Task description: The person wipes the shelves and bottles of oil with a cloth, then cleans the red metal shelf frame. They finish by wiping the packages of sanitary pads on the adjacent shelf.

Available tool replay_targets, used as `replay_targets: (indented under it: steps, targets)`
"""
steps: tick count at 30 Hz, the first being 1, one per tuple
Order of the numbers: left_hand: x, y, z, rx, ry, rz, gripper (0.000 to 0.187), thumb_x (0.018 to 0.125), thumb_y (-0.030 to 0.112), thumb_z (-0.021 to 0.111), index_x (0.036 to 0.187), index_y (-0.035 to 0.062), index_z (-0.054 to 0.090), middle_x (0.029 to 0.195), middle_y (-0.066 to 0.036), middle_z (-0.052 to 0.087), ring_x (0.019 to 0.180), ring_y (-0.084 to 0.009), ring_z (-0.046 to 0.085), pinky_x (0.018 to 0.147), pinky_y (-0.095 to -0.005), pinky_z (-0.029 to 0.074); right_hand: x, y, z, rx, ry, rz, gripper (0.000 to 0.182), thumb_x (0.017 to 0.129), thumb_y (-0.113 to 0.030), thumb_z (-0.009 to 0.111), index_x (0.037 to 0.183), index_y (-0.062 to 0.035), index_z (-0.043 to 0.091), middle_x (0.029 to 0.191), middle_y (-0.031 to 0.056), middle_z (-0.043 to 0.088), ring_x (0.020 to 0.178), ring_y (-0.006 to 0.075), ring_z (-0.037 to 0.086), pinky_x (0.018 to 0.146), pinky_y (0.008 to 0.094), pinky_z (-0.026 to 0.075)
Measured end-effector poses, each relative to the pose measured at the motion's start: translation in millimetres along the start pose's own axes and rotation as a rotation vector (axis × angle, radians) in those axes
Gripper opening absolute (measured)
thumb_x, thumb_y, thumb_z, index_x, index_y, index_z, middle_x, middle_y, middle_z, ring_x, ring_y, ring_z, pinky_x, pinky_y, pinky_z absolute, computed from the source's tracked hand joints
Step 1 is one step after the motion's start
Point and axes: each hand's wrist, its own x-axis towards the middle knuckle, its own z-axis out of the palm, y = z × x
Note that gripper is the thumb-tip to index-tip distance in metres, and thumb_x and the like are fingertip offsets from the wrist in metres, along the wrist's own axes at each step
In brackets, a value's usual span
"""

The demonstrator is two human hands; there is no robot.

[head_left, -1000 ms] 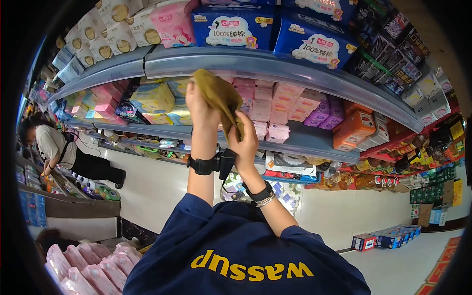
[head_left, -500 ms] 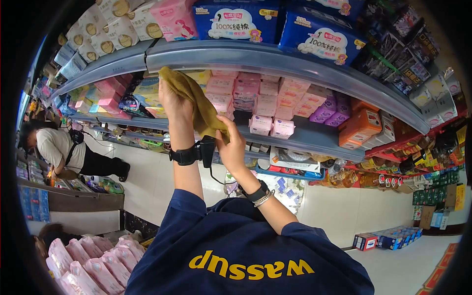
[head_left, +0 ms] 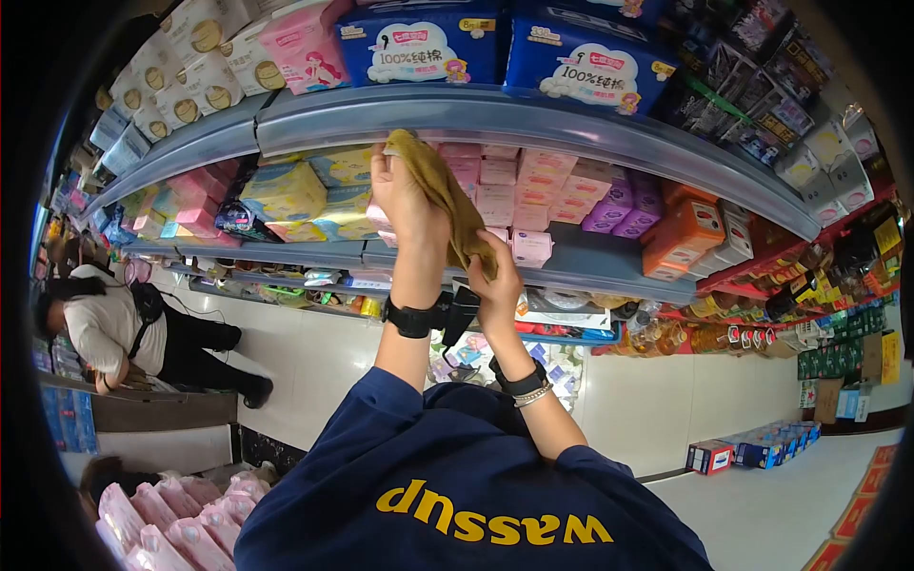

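Stretching between the two hands, the cloth hangs in front of the shelf. One hand has its grip clamped on the cloth's upper end; the other hand pinches the lower end, just before the pink packs.

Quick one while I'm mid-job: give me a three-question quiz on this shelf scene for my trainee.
1. True or false: both hands grip the cloth.
2. Which hand is higher on it? A) the left hand B) the right hand
3. What colour are the large packs on the shelf above the cloth?

Key: 1. True. 2. A. 3. Blue.
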Motion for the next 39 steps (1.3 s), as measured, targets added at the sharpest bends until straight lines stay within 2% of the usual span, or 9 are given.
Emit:
replay_targets:
  steps: [7, 9, 12, 15, 24, 28, 32, 36, 39]
  targets:
    - [-27, -22, 31, 0.016, 0.081, -0.037, 0.012, 0.088, 0.013, 0.053, 0.095, 0.0056, 0.047, 0.078, -0.006, 0.057, 0.065, -0.0160, 0.057, 0.056, -0.0276, 0.049, 5, 5, -31, -0.084, 0.097, -0.003, 0.031, 0.079, 0.000, 0.052, 0.109, -0.0035, 0.052, 0.103, 0.0122, 0.060, 0.088, 0.0214, 0.060, 0.076, 0.0286, 0.047]
    - [-32, -29, 33, 0.018, 0.041, -0.056, 0.040, 0.087, 0.009, 0.050, 0.121, 0.0000, 0.031, 0.091, -0.009, 0.056, 0.072, -0.0148, 0.056, 0.059, -0.0262, 0.048, 4, 6, -36, -0.077, 0.125, 0.032, 0.031, 0.078, 0.000, 0.052, 0.109, -0.0036, 0.052, 0.102, 0.0121, 0.060, 0.090, 0.0215, 0.060, 0.077, 0.0280, 0.047]
    - [-43, -35, 42, 0.057, 0.046, -0.107, 0.041, 0.087, 0.008, 0.050, 0.121, -0.0008, 0.030, 0.095, -0.010, 0.056, 0.074, -0.0143, 0.056, 0.062, -0.0257, 0.048, 4, 17, -42, -0.105, 0.182, -0.026, 0.034, 0.074, -0.002, 0.058, 0.108, -0.0053, 0.055, 0.095, 0.0097, 0.063, 0.085, 0.0161, 0.060, 0.076, 0.0250, 0.045]
    - [-54, -47, 55, 0.055, 0.025, -0.126, 0.040, 0.086, 0.005, 0.049, 0.121, -0.0014, 0.030, 0.095, -0.010, 0.056, 0.076, -0.0140, 0.056, 0.062, -0.0258, 0.048, 3, 26, -46, -0.095, 0.170, 0.013, 0.031, 0.078, -0.001, 0.052, 0.109, -0.0038, 0.053, 0.099, 0.0112, 0.061, 0.088, 0.0204, 0.061, 0.077, 0.0281, 0.047]
    - [-89, -93, 90, 0.035, -0.143, -0.281, 0.039, 0.083, -0.001, 0.047, 0.119, -0.0024, 0.033, 0.101, -0.009, 0.055, 0.090, -0.0124, 0.052, 0.077, -0.0198, 0.040, -1, 24, -73, -0.010, 0.272, 0.090, 0.033, 0.078, -0.004, 0.060, 0.110, -0.0031, 0.052, 0.094, 0.0097, 0.062, 0.085, 0.0161, 0.059, 0.077, 0.0264, 0.045]
    - [-109, -114, 111, 0.181, -0.186, -0.331, 0.024, 0.080, 0.006, 0.055, 0.101, -0.0004, 0.044, 0.077, 0.001, 0.049, 0.063, -0.0052, 0.043, 0.057, -0.0198, 0.039, -2, 38, -93, 0.057, 0.376, 0.086, 0.030, 0.077, -0.005, 0.058, 0.106, -0.0012, 0.052, 0.093, 0.0057, 0.059, 0.084, 0.0112, 0.055, 0.076, 0.0238, 0.043]
    - [-121, -144, 116, 0.290, -0.394, -0.492, 0.032, 0.082, 0.006, 0.054, 0.109, -0.0043, 0.040, 0.072, -0.001, 0.055, 0.065, -0.0073, 0.051, 0.057, -0.0198, 0.042, -1, 41, -115, 0.190, 0.451, 0.124, 0.032, 0.078, -0.004, 0.058, 0.109, 0.0001, 0.051, 0.096, 0.0080, 0.060, 0.087, 0.0140, 0.056, 0.080, 0.0255, 0.043]
    - [-126, -134, 109, 0.093, -0.315, -0.595, 0.037, 0.085, 0.003, 0.048, 0.120, 0.0003, 0.038, 0.089, -0.008, 0.061, 0.079, -0.0126, 0.060, 0.067, -0.0229, 0.049, 3, 49, -145, -0.141, 0.537, 0.106, 0.038, 0.078, 0.000, 0.054, 0.115, 0.0021, 0.046, 0.099, 0.0121, 0.059, 0.090, 0.0170, 0.057, 0.081, 0.0267, 0.043]
    - [-127, -109, 102, 0.193, -0.508, -0.667, 0.043, 0.081, 0.000, 0.048, 0.122, 0.0028, 0.037, 0.090, -0.005, 0.060, 0.068, -0.0062, 0.052, 0.057, -0.0185, 0.043, 5, 60, -160, 0.062, 0.582, 0.154, 0.042, 0.079, 0.000, 0.053, 0.119, 0.0019, 0.041, 0.097, 0.0137, 0.059, 0.089, 0.0180, 0.057, 0.082, 0.0264, 0.042]
